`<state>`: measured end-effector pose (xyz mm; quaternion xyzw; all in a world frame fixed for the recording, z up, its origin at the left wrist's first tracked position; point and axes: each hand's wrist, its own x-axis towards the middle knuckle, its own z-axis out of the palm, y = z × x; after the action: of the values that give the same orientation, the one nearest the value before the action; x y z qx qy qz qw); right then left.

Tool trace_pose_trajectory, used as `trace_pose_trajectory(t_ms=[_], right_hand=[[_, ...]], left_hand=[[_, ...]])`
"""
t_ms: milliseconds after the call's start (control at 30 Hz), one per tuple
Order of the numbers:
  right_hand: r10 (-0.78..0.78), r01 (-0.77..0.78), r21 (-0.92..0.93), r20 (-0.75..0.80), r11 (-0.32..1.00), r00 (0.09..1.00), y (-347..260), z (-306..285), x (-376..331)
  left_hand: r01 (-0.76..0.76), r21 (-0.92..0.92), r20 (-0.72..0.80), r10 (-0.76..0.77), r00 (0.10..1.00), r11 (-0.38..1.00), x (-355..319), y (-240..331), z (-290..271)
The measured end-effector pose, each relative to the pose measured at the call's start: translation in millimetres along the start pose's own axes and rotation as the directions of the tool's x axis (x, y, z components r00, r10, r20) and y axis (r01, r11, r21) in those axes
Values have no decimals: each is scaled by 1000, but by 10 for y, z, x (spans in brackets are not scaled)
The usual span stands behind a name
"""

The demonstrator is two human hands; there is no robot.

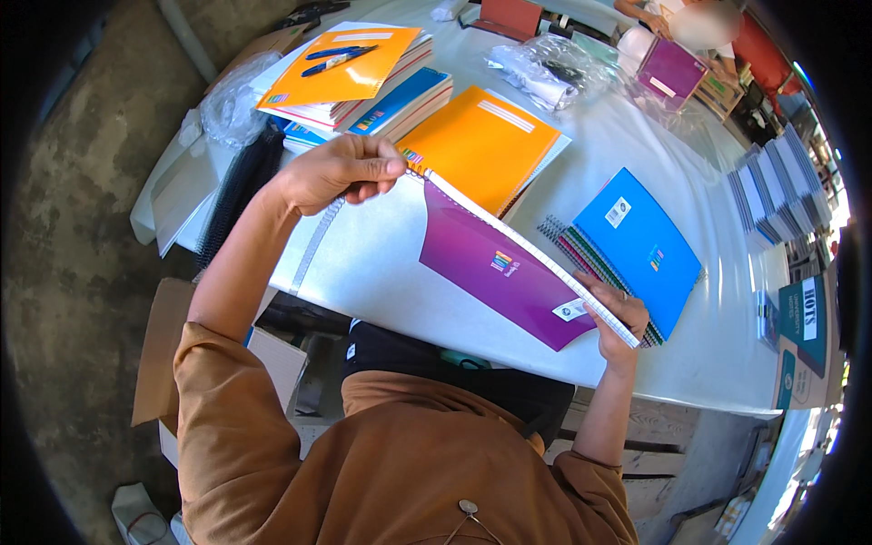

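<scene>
I hold a purple-covered notebook tilted on edge above the white table. My left hand grips its upper left corner. My right hand pinches its lower right corner by the punched white spine edge. A metal spiral wire hangs down from under my left hand onto the table.
An orange notebook lies behind the purple one. A spiral-bound stack topped in blue sits to the right. More orange and blue books with two pens are at the back left, black binding coils at the left, plastic bags and another person at the back.
</scene>
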<state>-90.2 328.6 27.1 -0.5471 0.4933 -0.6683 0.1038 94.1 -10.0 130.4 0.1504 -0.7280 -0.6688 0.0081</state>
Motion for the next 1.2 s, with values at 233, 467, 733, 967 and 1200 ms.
trace_pose_trajectory(t_ms=[233, 467, 733, 967, 1200], right_hand=[[206, -242, -240, -163, 940, 965, -95, 33, 8], [277, -277, 41, -288, 960, 917, 29, 163, -161], [215, -251, -383, -135, 889, 967, 3, 222, -203], [45, -63, -216, -89, 974, 995, 75, 261, -278], [57, -80, -242, -100, 967, 993, 33, 327, -307]], left_hand=[[-313, 761, 0, 483, 876, 568, -36, 142, 193], [-285, 854, 56, 469, 881, 434, 3, 253, 383], [-325, 939, 237, 474, 848, 112, -15, 422, 458], [-279, 933, 357, 479, 802, -229, -39, 431, 548], [-272, 958, 283, 393, 875, -86, -110, 466, 515]])
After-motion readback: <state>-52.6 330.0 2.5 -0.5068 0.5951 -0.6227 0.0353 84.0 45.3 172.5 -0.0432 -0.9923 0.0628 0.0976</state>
